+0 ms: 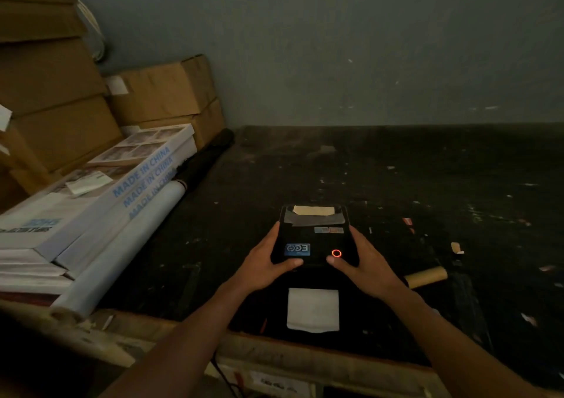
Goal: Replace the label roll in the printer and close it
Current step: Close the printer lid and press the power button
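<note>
A small black label printer [314, 239] sits on the dark tabletop [396, 184], its lid down. An orange ring light [336, 253] glows on its top and a blue logo sticker is at the near left. My left hand [268, 263] grips its left side with the thumb on the near edge. My right hand [363, 260] holds its right side, thumb near the ring light. A white label [312, 309] lies flat in front of the printer. An empty cardboard core [427, 276] lies to the right of my right hand.
Cardboard boxes [164, 92] and flat white boxes printed MADE IN CHINA [100, 202] are stacked at the left. A white paper roll [122, 248] and a black roll [210, 153] lie beside them. Paper scraps dot the tabletop. The wooden table edge [274, 355] runs below.
</note>
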Demonstrator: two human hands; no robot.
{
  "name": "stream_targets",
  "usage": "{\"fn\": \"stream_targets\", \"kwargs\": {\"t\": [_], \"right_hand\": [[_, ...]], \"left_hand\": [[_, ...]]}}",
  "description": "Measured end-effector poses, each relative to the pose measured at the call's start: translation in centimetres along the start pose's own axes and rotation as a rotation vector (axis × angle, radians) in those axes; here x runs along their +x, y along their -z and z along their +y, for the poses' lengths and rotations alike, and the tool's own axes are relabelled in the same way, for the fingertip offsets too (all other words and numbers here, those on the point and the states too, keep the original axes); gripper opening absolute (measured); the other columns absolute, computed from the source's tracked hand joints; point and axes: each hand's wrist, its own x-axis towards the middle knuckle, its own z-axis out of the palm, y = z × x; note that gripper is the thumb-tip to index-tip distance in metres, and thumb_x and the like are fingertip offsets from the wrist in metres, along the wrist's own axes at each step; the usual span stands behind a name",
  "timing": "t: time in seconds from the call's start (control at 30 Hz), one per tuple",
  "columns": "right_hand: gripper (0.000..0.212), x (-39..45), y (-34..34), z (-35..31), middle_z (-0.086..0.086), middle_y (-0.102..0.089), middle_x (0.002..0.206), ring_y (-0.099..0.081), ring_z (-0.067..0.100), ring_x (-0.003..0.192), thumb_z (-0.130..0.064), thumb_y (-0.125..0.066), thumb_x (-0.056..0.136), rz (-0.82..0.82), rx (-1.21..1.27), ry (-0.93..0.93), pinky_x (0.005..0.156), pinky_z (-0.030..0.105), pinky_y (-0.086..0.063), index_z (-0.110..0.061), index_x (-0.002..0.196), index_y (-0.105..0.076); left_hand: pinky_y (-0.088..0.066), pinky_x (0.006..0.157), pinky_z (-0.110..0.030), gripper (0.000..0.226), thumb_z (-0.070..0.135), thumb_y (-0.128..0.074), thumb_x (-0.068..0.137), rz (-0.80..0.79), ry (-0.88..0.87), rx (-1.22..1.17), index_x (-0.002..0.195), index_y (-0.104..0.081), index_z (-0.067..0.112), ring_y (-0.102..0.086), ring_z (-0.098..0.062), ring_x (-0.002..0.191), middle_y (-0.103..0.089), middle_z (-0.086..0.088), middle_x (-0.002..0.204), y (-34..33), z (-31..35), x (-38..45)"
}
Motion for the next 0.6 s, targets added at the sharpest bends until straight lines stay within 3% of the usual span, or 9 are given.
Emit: {"fn": "stream_targets", "kwargs": {"t": [0.23, 0.6], "right_hand": [[0.111, 1.0, -0.7, 0.3, 0.005, -0.016, 0.156, -0.02, 0.026, 0.14, -0.066, -0.064, 0.067, -0.103, 0.016, -0.143, 0.11, 0.045, -0.024, -0.028, 0.146, 0.005], [0.112, 0.8, -1.7, 1.4, 0.004, -0.018, 0.156, -0.021, 0.026, 0.14, -0.063, -0.067, 0.066, -0.059, 0.079, -0.119, 0.111, 0.047, -0.024, -0.032, 0.145, 0.006]], "left_hand": [[-0.022, 0.111, -0.041, 0.139, 0.079, -0.071, 0.04, -0.11, 0.232, 0.001, 0.142, 0.015, 0.041, -0.017, -0.019, 0.143, -0.011, 0.003, 0.158, -0.1, -0.6, 1.3], [-0.027, 0.108, -0.043, 0.13, 0.083, -0.07, 0.037, -0.144, 0.281, -0.025, 0.133, 0.015, 0.057, -0.023, -0.021, 0.141, -0.017, 0.003, 0.157, -1.2, -2.2, 1.5]]}}
